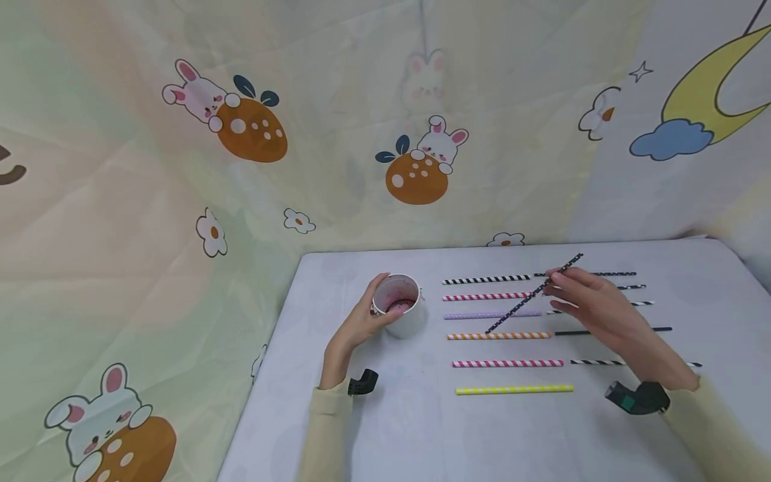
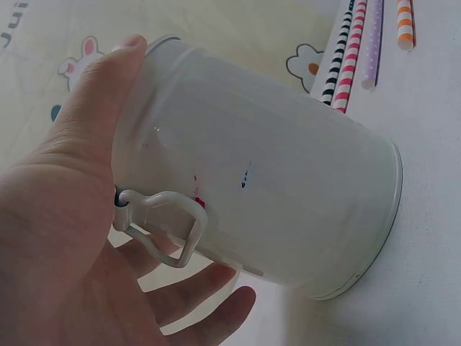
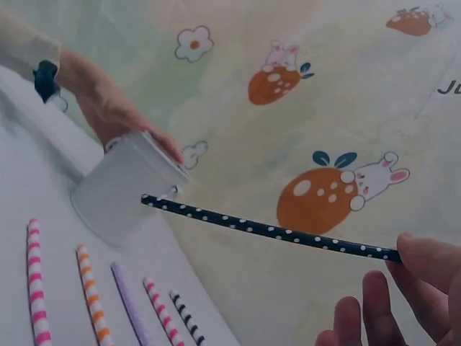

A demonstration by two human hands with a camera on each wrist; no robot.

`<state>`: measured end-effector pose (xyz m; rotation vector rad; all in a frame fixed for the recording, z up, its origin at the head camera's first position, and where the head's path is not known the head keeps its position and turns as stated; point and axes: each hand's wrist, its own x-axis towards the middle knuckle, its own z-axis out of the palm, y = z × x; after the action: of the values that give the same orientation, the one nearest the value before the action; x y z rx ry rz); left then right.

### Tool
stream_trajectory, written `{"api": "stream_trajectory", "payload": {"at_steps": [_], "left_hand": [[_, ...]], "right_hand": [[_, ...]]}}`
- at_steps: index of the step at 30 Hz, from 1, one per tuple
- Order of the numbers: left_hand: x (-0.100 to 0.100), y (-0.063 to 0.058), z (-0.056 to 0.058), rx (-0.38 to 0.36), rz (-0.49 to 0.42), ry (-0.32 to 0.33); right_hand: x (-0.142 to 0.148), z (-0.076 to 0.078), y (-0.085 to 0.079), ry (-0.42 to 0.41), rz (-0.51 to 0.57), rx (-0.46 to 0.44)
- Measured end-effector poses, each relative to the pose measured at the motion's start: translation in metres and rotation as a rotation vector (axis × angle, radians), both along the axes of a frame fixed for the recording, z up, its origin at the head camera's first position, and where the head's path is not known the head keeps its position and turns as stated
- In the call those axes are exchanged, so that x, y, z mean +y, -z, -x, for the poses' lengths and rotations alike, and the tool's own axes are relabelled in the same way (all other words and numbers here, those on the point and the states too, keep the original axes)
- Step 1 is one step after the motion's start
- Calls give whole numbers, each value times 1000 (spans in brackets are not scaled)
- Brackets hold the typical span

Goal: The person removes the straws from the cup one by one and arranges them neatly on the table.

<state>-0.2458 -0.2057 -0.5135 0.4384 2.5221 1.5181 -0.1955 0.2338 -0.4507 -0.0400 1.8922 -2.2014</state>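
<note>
My left hand grips a small white metal pail near its rim, thumb on one side and fingers on the other. A wire loop hangs from the pail's side, and red and blue specks mark its wall. Pinkish stains show inside. Between thumb and fingertips, my right hand pinches one end of a black paper straw with white dots. The straw slants down to the left above the rows of straws, its free end over the orange-striped straw in the head view.
Right of the pail lie striped and dotted straws in two columns: black-striped, pink-striped, lilac and yellow on the left, several dark ones on the right. A printed cloth hangs behind the white table.
</note>
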Motion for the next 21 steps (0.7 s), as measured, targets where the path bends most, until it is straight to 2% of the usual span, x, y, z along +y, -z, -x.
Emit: {"api": "stream_trajectory", "payload": {"at_steps": [5,7,10,14,21], "left_hand": [[0,0,0,1,3,-1],[1,0,0,-3,1,-3],[1,-1,-1,-3,-2,-6],[1,-2,-1,11,7,-6],[2,-4,-2,26,7,-1]], "right_hand": [[22,-7,-6,-30,-449,143],[30,-11,-10,-32,-586,186],[38,-19,-20,-45,-716,234],[44,-29,-33,-94,-825,271],[39,-49,-51,-188,-1058,331]]}}
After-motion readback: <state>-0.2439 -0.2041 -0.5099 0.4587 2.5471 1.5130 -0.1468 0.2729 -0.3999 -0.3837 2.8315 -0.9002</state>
